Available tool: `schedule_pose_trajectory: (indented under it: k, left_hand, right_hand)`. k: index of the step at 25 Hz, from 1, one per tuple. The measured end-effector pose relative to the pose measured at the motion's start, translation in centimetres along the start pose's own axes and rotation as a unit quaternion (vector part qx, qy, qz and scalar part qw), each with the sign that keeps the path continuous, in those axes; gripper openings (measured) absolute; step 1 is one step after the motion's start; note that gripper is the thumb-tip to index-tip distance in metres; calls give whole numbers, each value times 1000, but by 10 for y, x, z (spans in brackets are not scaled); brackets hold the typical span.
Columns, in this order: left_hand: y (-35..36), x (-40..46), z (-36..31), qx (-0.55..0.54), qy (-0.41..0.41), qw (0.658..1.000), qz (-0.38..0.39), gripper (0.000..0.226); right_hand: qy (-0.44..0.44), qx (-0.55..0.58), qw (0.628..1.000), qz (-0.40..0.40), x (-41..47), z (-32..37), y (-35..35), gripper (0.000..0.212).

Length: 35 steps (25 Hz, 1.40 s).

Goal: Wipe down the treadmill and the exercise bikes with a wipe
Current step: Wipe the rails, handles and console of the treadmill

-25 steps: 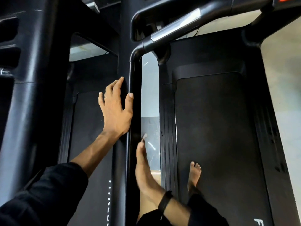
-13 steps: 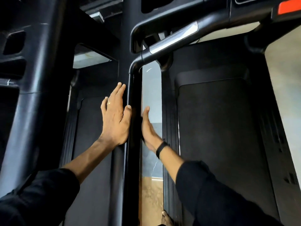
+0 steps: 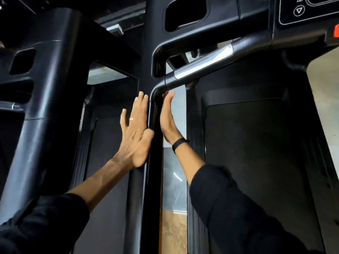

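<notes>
Two hands flat, fingers straight, flanking one black treadmill upright (image 3: 152, 171) at centre frame: left hand (image 3: 136, 132) pressed against its 9 o'clock side, right hand (image 3: 167, 118) against its 3 o'clock edge. No wipe visible. Narrow floor gap (image 3: 173, 208) at 5 o'clock. Two treadmill decks, one handrail (image 3: 201, 65) at 1 o'clock.

A: State the overall exposure.
B: Dim. The black treadmill (image 3: 256, 162) frame swallows most detail; deep shadow fills the upper left corner and the belt area.

A: Where does light enter?
B: From the pale floor (image 3: 174, 180) gap at centre and the bright wall at the right edge.

A: Any glare?
B: Yes. A strong highlight on the chrome handle (image 3: 203, 63), with softer streaks along the left post (image 3: 42, 110).

A: Sharpness?
B: The left hand (image 3: 135, 132) and right hand (image 3: 167, 120) show slight blur. Sleeves at the bottom are soft.

A: Distortion?
B: Wide-angle. The uprights lean and bow towards the edges.
</notes>
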<state>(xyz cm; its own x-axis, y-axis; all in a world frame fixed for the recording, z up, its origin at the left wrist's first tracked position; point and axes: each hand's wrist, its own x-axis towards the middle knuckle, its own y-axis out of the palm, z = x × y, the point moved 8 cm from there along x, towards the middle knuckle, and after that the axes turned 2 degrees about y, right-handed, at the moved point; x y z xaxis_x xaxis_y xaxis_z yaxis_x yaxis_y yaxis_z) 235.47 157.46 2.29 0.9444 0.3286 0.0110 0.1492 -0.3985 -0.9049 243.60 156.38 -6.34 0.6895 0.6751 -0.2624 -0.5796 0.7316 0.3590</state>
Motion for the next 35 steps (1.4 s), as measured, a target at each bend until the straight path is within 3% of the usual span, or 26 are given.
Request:
schedule_pose_trajectory:
  k: [3,5,6,8,10,12,15,18,19,22,27,30,33,35]
  left_hand:
    - [1,13,10,-7,-13,1000,7,72]
    - [0,21,14,-19,-19,1000,9,72]
    - [0,22,15,-22,-20,999,12,73]
    - [0,23,16,-25,-21,999,11,73]
    - [0,22,16,-26,-22,999,11,72]
    - [0,22,14,-31,-23,999,13,72]
    - [-1,21,12,-38,-21,999,7,72]
    - [-1,22,13,-43,-22,999,4,72]
    - [-1,22,13,-42,-23,999,5,72]
    - [0,23,13,-34,-21,999,6,72]
    - [-2,21,13,-34,-22,999,1,72]
    - [-1,20,15,-42,-28,999,-4,71]
    - [-1,22,17,-37,-26,999,-3,71]
    - [-1,22,17,-35,-23,999,-4,72]
  right_hand:
    - [-22,74,996,38,-68,-22,17,63]
    - [-59,102,993,1,-75,-30,9,55]
    - [-49,52,997,8,-53,-23,4,59]
    - [38,76,996,23,18,-26,-7,70]
    - [40,52,997,-27,63,0,-22,68]
    - [13,69,998,-7,53,1,-18,62]
    - [-7,111,993,48,-26,-15,-6,80]
    - [-13,121,991,61,-19,-22,-6,89]
    - [-2,127,990,56,7,-15,-8,88]
    - [-34,78,996,-12,58,12,-19,56]
    - [36,89,993,64,-31,-47,3,82]
    - [6,129,990,49,-82,-52,21,94]
    - [-17,73,997,0,-45,-42,12,95]
    - [62,69,995,22,-9,-61,7,93]
